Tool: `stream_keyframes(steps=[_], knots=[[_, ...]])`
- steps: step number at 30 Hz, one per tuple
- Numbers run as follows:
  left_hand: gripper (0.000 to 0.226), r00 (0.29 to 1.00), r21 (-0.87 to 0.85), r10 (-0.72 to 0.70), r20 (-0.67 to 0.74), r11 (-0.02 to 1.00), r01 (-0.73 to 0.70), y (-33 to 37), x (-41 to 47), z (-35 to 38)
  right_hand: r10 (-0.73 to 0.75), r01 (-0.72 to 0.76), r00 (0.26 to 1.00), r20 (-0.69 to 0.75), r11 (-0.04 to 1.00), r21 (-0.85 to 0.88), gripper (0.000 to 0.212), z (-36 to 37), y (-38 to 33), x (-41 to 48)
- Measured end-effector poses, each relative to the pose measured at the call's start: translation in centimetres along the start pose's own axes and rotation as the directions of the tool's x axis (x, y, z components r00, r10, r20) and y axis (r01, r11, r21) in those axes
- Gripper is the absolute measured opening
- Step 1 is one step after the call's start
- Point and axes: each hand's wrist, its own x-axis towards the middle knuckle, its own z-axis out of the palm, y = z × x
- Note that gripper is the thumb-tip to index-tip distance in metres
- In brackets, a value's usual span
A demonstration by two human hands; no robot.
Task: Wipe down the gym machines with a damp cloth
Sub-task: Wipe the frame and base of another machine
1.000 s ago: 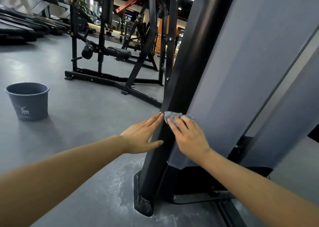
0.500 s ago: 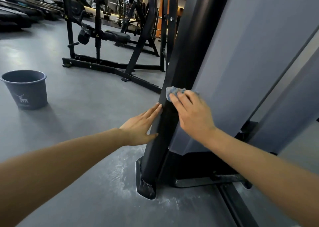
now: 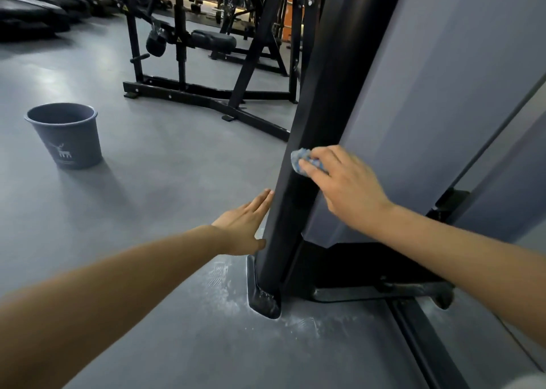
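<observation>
Blue cloth (image 3: 298, 159), gripped under the right hand's (image 3: 345, 187) curled fingers, has climbed the black machine post (image 3: 313, 93) to 1 o'clock of the left hand (image 3: 242, 229), whose straight, closed fingers stay braced on the post. Judgement: upward stroke under way; upper post remains.

No word or number can be read. The round dark grey plastic bucket (image 3: 66, 136) on the floor bears a white deer emblem (image 3: 61, 150) on its side, with a line of fine print beneath it, too small to make out. Beyond the bucket, the black steel-framed weight machine (image 3: 206, 93) carries two small yellow triangular warning stickers: one (image 3: 126, 8) on the upright nearest the bucket, another (image 3: 178, 40) on the next upright farther from the bucket. Their symbols are illegible.
</observation>
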Motion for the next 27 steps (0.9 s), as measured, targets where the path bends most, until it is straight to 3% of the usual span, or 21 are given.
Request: stream_keyframes(steps=[4,7,11,16,18,20,24,27], knots=[[0.116,0.996,-0.110,-0.087,-0.012,0.990,0.085,0.5,1.1,3.6,0.030,-0.031,0.999,-0.019,0.997,-0.068,0.065,1.2,-0.5,-0.5],[0.113,0.981,-0.222,-0.190,-0.023,0.958,0.181,0.7,2.0,6.9,-0.042,0.045,0.989,0.140,0.999,-0.020,0.076,4.7,-3.9,-3.5],[0.106,0.969,-0.314,-0.248,-0.022,0.921,0.229,-0.2,2.2,11.6,-0.127,0.146,0.950,0.286,0.988,-0.044,0.068,9.4,-8.6,-6.6],[0.098,0.944,-0.355,-0.328,0.038,0.879,0.320,-0.2,2.0,14.4,-0.196,0.261,0.837,0.511,0.964,-0.057,0.070,11.7,-11.8,-8.0],[0.098,0.950,-0.382,-0.310,0.048,0.873,0.304,0.0,1.4,15.0,-0.253,0.301,0.831,0.495,0.953,-0.019,0.070,10.8,-10.5,-7.3],[0.099,0.957,-0.397,-0.286,0.046,0.874,0.280,-0.5,0.9,15.7,-0.268,0.297,0.872,0.410,0.955,-0.008,0.067,9.5,-8.6,-6.2],[0.102,0.968,-0.368,-0.244,0.051,0.897,0.245,-1.9,0.5,16.5,-0.157,0.169,0.959,0.238,0.985,-0.035,0.065,7.8,-6.0,-6.0],[0.102,0.966,-0.335,-0.250,0.069,0.906,0.258,-2.4,0.2,17.0,-0.127,0.140,0.966,0.226,0.989,-0.046,0.063,9.3,-7.2,-7.2]])
